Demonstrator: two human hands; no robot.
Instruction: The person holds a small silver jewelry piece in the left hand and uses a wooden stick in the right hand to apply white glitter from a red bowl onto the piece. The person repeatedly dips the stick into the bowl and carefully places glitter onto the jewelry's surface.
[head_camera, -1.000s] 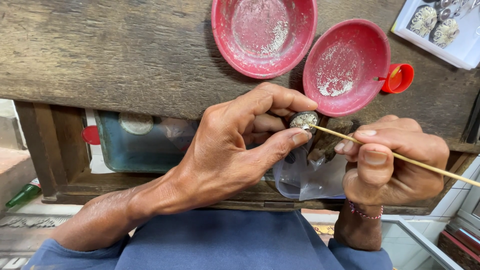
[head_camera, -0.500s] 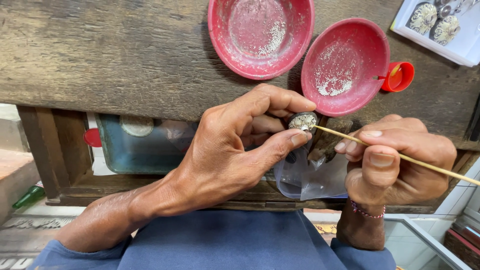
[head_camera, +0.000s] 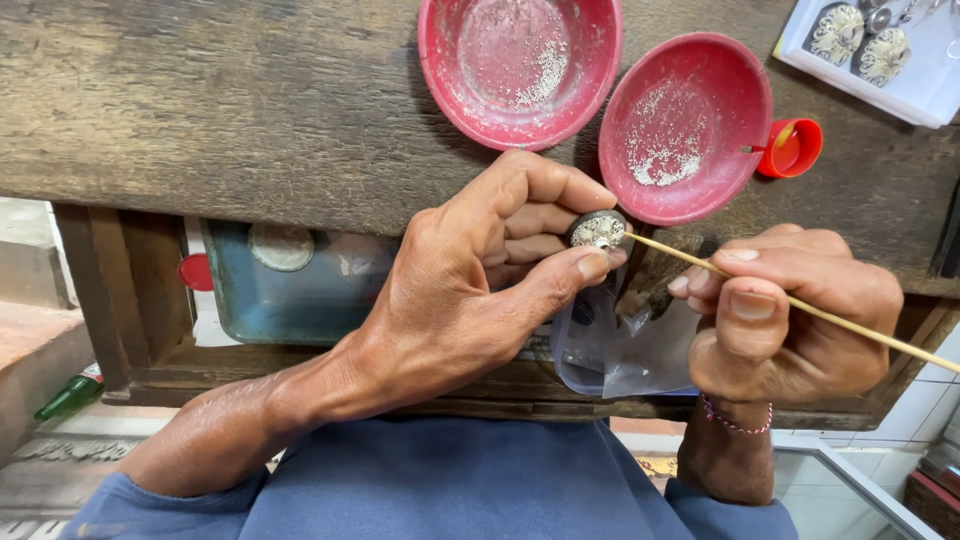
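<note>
My left hand (head_camera: 470, 290) pinches a small round dark piece (head_camera: 598, 230) with pale grains on its face, between thumb and forefinger. My right hand (head_camera: 790, 320) grips a thin wooden stick (head_camera: 800, 305) like a pen, and the stick's tip touches the face of the round piece. Both hands hover at the front edge of a worn wooden bench (head_camera: 220, 110). Just beyond them stand two shallow red bowls, one at the top centre (head_camera: 520, 60) and one to its right (head_camera: 685, 125), each dusted with pale grains.
A small red cap (head_camera: 792, 147) sits beside the right bowl. A white tray (head_camera: 900, 55) with ornate round pieces lies at the top right. Below the bench edge are a blue-green tin (head_camera: 290, 290), a clear plastic container (head_camera: 610, 355) and a green bottle (head_camera: 70, 395).
Both hands have stayed nearly still; the stick tip remains at the round piece, with only slight shifts of the right hand.
</note>
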